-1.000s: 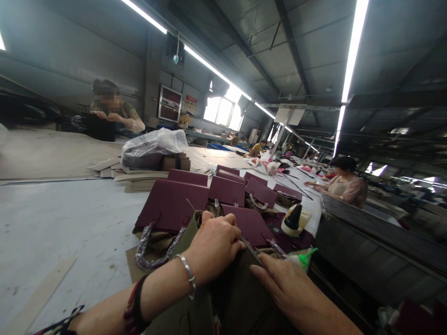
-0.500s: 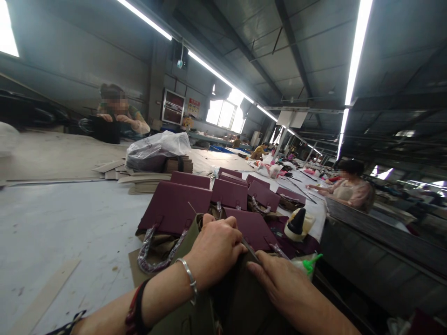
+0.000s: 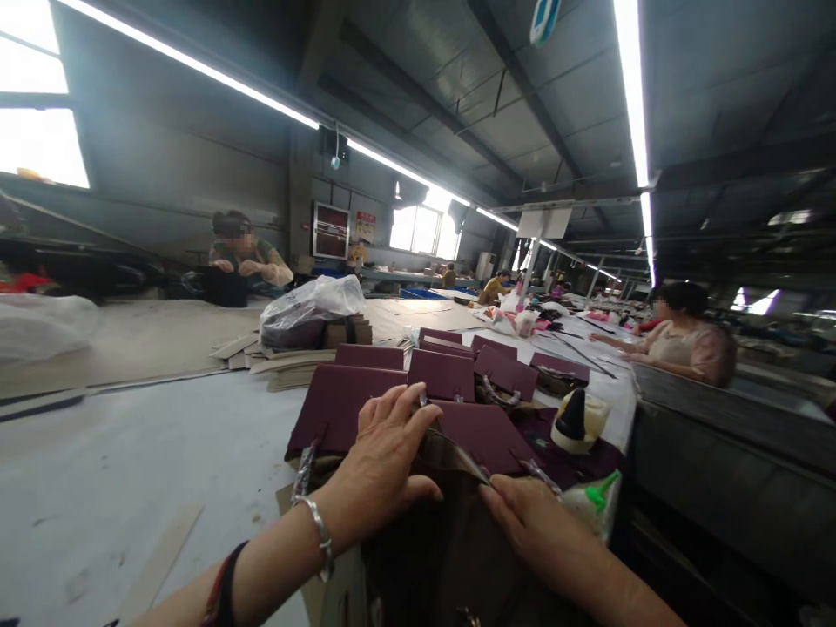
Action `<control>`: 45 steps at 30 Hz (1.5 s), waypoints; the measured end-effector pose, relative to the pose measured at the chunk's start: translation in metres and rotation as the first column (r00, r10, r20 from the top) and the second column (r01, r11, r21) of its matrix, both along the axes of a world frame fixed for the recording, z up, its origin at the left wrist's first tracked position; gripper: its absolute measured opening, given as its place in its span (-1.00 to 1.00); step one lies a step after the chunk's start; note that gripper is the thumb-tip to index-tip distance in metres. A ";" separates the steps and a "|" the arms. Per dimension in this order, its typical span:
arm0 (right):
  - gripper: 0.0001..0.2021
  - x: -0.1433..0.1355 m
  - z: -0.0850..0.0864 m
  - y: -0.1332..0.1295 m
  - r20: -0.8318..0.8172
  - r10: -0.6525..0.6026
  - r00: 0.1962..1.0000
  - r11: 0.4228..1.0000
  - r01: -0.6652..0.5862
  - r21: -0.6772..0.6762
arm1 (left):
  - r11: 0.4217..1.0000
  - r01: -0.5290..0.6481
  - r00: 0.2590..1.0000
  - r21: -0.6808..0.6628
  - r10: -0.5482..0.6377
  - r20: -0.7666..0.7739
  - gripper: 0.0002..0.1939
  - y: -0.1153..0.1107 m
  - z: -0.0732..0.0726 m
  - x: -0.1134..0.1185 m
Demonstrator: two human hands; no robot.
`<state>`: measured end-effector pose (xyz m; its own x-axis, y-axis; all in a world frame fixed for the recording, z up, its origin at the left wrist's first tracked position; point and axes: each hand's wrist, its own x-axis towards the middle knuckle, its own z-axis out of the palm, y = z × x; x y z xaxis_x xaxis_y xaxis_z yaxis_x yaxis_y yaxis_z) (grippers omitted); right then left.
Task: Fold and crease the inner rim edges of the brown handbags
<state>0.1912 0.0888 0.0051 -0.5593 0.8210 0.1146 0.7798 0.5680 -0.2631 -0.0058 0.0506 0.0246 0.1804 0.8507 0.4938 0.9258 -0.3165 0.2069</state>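
A dark olive-brown bag [image 3: 424, 557] stands before me at the table's near edge, its upper edge raised between my hands. My right hand [image 3: 542, 522] pinches that edge between thumb and fingers. Over the far left corner of the edge lies my left hand [image 3: 385, 444], fingers stretched out and thumb well apart; whether its fingertips press on the fabric is hard to see. Right behind them are maroon bag flaps [image 3: 470, 431] with plastic-wrapped handles. A glue bottle with a green nozzle [image 3: 597, 496] is beside my right hand.
Behind the flaps, more maroon bags [image 3: 441, 374] lie in rows. A cream container with a black cone [image 3: 578, 422] stands at right. Left are card stacks [image 3: 297, 370], a plastic-wrapped bundle [image 3: 313, 313] and a card strip [image 3: 163, 557]. Co-workers [image 3: 692, 335] sit at the tables.
My left hand has opened from a closed grip on the bag's edge, its thumb now away from the fingers. My right hand keeps its pinch. The view has shifted left and up.
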 end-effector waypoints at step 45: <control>-0.62 0.041 0.005 -0.057 -0.305 0.157 0.940 0.916 -0.254 -0.311 | 0.951 0.123 0.984 -0.285 -0.154 -0.086 -0.76 -0.010 0.016 0.021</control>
